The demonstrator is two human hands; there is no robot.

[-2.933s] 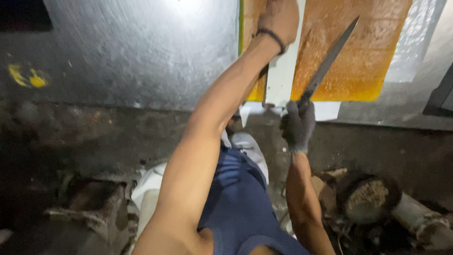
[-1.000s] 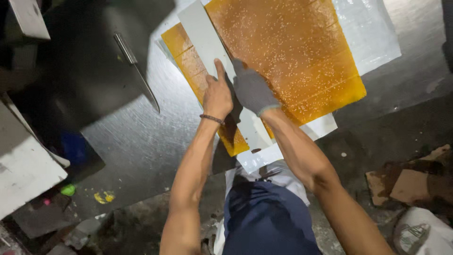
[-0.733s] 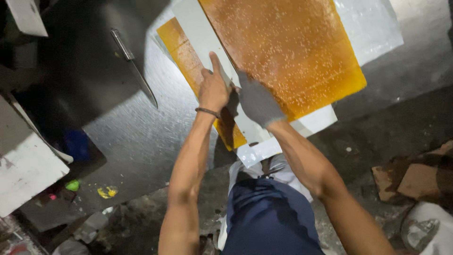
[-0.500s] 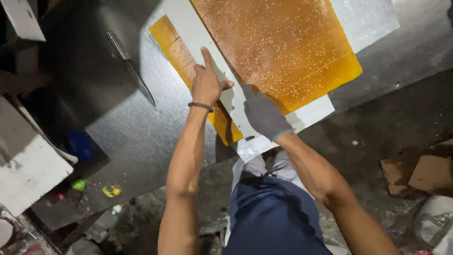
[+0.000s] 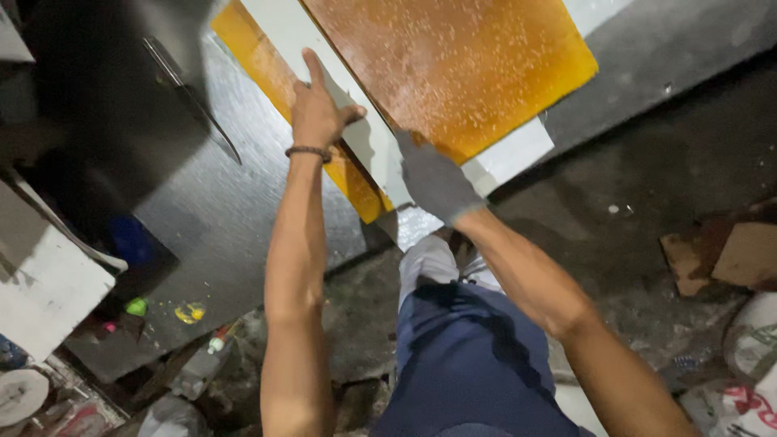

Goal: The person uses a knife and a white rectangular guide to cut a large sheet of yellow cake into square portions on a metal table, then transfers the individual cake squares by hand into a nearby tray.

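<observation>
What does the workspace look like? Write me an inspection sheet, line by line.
Surface: grey metal table, worn.
Job's things: large orange slab on white sheet; narrow orange strip beside a white straightedge.
Clutter: long knife lying on the table; small yellow scrap.
Hands: left hand, bare, pressing the straightedge; right hand, grey-gloved, at the slab's near edge.
Cables: nothing seen.
Surroundings: dark dirty floor, cardboard pieces, sacks.

Bare left hand (image 5: 317, 117) with dark beaded wristband (image 5: 308, 151); right hand (image 5: 437, 180) in grey knit glove; arms sleeveless, navy blue shorts (image 5: 477, 364) at bottom centre.
</observation>
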